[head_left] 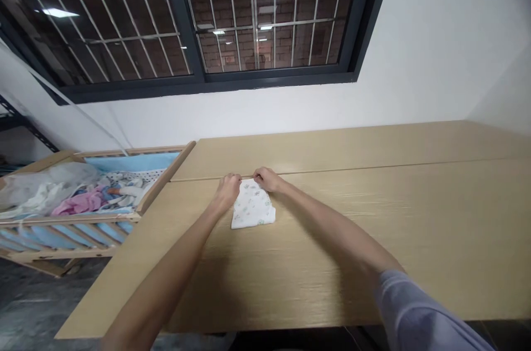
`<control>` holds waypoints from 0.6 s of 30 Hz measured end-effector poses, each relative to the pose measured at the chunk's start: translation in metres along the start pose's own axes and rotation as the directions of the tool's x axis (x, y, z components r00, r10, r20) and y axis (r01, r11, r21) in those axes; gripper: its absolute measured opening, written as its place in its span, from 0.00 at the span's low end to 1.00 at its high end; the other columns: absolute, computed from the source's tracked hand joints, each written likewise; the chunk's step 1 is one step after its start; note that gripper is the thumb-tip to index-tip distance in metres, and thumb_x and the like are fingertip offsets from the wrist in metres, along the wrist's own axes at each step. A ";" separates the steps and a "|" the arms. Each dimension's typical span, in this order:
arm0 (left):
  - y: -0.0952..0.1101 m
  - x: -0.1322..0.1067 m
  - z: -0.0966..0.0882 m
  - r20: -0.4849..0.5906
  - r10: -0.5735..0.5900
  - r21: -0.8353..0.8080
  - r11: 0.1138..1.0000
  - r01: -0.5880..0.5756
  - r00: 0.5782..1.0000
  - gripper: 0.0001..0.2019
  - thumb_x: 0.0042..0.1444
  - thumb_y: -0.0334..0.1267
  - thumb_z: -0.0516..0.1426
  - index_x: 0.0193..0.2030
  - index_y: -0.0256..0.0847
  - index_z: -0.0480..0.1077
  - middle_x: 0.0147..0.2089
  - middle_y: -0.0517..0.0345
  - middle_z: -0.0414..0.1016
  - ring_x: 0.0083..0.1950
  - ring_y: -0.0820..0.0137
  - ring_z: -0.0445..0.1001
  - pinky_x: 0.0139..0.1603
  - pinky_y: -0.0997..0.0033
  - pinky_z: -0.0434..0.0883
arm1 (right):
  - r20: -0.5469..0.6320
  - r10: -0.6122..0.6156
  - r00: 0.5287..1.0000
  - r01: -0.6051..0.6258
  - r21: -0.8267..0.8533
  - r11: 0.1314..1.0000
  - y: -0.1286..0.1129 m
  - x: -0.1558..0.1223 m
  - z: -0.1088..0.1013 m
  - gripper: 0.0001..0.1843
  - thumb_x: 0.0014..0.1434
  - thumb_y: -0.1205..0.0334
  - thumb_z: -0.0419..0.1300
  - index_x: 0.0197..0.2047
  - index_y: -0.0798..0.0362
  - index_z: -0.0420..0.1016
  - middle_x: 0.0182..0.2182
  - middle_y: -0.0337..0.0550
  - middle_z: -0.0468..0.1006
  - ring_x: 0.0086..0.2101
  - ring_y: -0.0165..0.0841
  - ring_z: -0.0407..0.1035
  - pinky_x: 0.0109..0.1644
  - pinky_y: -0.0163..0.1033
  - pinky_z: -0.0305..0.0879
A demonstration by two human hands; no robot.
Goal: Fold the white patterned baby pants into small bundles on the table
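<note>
White cloth (253,206) with small green prints was lying on a pale wood table (394,229), at 12 o'clock from the person's body and just below a thin line where two table boards met. It had been folded into a small, soft block, and its top edge was being touched by both hands. The left hand (227,191) was curled over the cloth's top left corner, and the right hand (265,178) was curled over its top right corner. Both hands looked closed on the cloth, but how tight they were could not be told. More clothes were heaped at 9 o'clock in a wooden crib (166,185), and a pink cloth (78,202) was seen among them, with a pale plastic bag (41,187) beside them. The crib stood just past the table's left edge. A long stretch of wood ran out to 3 o'clock, so much room was given there for moving the arms. The table's near edge lay at 6 o'clock, well below the cloth. A grey sleeve (418,312) was seen on the right arm, and a barred window (203,82) was seen high up at 12 o'clock.
</note>
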State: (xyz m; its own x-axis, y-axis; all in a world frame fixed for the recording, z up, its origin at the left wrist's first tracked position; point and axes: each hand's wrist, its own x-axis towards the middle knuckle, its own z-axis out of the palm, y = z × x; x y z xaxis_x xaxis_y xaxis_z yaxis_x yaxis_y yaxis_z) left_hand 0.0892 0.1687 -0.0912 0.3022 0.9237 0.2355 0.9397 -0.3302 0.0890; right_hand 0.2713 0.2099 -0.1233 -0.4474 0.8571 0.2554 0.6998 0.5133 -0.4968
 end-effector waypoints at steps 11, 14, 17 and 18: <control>0.064 -0.151 0.012 0.043 0.118 0.257 0.958 -0.125 0.992 0.22 0.67 0.46 0.51 0.54 0.28 0.74 0.52 0.32 0.78 0.56 0.46 0.75 0.53 0.51 0.71 | 0.179 -0.462 0.868 0.447 0.122 0.886 -0.064 -0.061 0.004 0.31 0.74 0.48 0.44 0.72 0.57 0.56 0.70 0.56 0.58 0.69 0.43 0.53 0.71 0.51 0.51; 0.067 -0.167 0.024 0.111 0.147 0.233 0.957 -0.170 0.983 0.19 0.67 0.46 0.51 0.50 0.35 0.77 0.49 0.38 0.81 0.54 0.48 0.77 0.53 0.49 0.73 | 0.327 -0.593 0.736 0.542 0.240 0.805 -0.077 -0.072 0.024 0.32 0.75 0.48 0.41 0.74 0.59 0.53 0.73 0.54 0.52 0.72 0.39 0.45 0.74 0.48 0.43; 0.064 -0.169 0.031 0.121 0.130 0.228 0.961 -0.155 0.984 0.25 0.68 0.51 0.49 0.49 0.31 0.77 0.47 0.35 0.81 0.50 0.49 0.79 0.52 0.50 0.74 | 0.427 -0.570 0.702 0.510 0.256 0.821 -0.068 -0.070 0.042 0.33 0.75 0.48 0.40 0.74 0.60 0.51 0.72 0.55 0.51 0.72 0.39 0.43 0.75 0.49 0.41; 0.063 -0.169 0.033 0.100 0.123 0.229 0.963 -0.143 0.987 0.28 0.68 0.53 0.48 0.51 0.27 0.76 0.49 0.31 0.80 0.52 0.48 0.78 0.52 0.50 0.74 | 0.440 -0.560 0.702 0.507 0.244 0.827 -0.061 -0.066 0.046 0.33 0.75 0.48 0.41 0.74 0.59 0.51 0.72 0.54 0.51 0.72 0.39 0.44 0.75 0.50 0.42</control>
State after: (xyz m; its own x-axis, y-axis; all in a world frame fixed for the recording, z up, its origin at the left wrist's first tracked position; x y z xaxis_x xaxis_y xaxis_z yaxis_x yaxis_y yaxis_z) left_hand 0.1022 -0.0020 -0.1576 0.4301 0.8908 0.1465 0.8982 -0.4058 -0.1692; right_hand 0.2326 0.1199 -0.1480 -0.9512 0.2945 0.0924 0.2156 0.8482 -0.4839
